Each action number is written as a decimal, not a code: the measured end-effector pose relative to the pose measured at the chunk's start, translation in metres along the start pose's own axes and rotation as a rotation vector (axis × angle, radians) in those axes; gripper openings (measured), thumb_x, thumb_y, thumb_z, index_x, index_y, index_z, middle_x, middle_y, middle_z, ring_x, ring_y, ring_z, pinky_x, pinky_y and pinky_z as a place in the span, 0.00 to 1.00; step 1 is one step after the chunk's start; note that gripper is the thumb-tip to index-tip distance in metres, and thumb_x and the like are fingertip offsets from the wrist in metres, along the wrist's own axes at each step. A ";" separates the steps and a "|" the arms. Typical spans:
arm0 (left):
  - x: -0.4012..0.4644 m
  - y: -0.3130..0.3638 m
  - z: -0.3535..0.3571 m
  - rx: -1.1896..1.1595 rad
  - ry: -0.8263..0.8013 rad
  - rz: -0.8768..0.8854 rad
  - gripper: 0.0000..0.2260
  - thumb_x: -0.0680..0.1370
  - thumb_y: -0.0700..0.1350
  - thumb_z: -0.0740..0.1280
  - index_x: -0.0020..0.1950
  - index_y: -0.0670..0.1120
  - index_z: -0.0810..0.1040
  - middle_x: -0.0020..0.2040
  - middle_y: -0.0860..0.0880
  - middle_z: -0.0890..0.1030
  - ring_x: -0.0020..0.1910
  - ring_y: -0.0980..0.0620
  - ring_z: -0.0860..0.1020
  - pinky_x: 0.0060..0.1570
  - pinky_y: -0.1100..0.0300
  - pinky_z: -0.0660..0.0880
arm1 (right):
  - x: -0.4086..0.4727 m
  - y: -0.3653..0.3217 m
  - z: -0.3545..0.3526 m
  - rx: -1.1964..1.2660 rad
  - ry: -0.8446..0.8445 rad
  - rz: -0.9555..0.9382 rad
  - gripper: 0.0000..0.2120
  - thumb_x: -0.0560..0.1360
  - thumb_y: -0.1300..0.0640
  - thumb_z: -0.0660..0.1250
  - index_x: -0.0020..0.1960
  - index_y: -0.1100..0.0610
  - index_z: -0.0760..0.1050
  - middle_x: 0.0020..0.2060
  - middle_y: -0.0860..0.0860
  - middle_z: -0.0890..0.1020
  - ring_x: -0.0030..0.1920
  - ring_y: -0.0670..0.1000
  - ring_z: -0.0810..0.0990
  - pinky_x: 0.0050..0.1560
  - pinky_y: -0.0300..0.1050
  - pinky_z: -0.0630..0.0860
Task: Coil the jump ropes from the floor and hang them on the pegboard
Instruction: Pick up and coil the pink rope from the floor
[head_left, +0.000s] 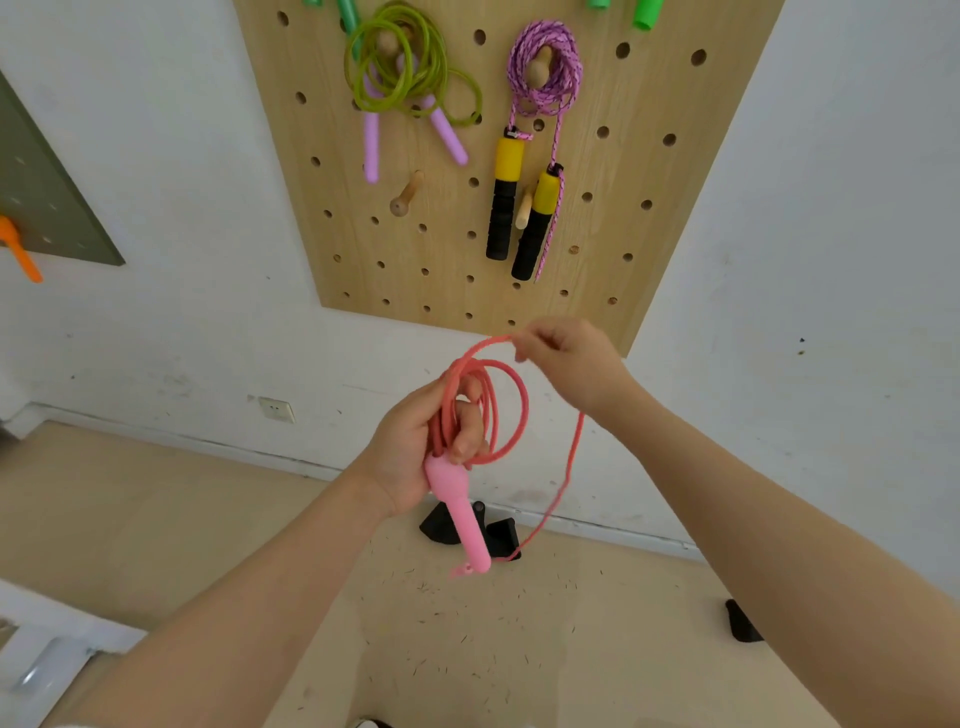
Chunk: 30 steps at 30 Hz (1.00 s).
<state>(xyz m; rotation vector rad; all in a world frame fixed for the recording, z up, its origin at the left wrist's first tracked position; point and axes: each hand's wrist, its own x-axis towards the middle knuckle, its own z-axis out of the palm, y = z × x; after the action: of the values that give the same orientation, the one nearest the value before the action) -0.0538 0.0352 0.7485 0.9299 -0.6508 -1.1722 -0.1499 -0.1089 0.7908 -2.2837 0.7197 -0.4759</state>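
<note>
Top edge cuts the light wooden pegboard (649, 171), along with bright green handles (647, 13) and a darker green handle (347, 15) hung there; their ropes are out of frame. Peg behind the black-and-yellow foam handles (511, 208) mostly covered. Grey-green panel (47, 208) at left cropped by the frame; orange object (18, 249) on it partly cut off, kind unclear. Coral-pink rope's (498, 410) far end trails behind the pink handle (460, 514); second handle not visible. Black shapes on the floor (498, 535), (743, 623) unidentifiable. White object at lower left (47, 660) blurred and cropped.
</note>
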 end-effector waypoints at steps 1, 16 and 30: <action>0.002 0.001 0.001 -0.025 0.043 0.006 0.14 0.80 0.48 0.50 0.40 0.44 0.69 0.19 0.50 0.68 0.19 0.56 0.64 0.28 0.62 0.64 | -0.003 0.003 0.005 -0.045 -0.024 0.002 0.15 0.79 0.51 0.60 0.38 0.58 0.77 0.26 0.44 0.71 0.25 0.43 0.65 0.28 0.36 0.62; 0.004 -0.002 0.012 0.104 0.149 -0.057 0.10 0.80 0.42 0.55 0.42 0.41 0.71 0.24 0.49 0.68 0.23 0.52 0.69 0.27 0.64 0.70 | -0.006 0.004 0.026 -0.107 0.107 -0.016 0.18 0.76 0.41 0.59 0.42 0.56 0.72 0.22 0.46 0.68 0.24 0.44 0.66 0.27 0.41 0.60; 0.004 -0.003 0.024 0.083 -0.036 -0.122 0.07 0.77 0.43 0.61 0.40 0.42 0.70 0.25 0.50 0.69 0.27 0.52 0.73 0.31 0.63 0.72 | 0.008 -0.004 0.026 0.273 0.190 0.192 0.33 0.77 0.41 0.56 0.36 0.72 0.74 0.24 0.51 0.73 0.27 0.49 0.69 0.34 0.43 0.67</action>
<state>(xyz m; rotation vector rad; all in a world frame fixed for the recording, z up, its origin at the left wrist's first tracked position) -0.0741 0.0251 0.7571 1.0321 -0.6835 -1.2803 -0.1287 -0.0982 0.7761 -1.9123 0.8986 -0.6621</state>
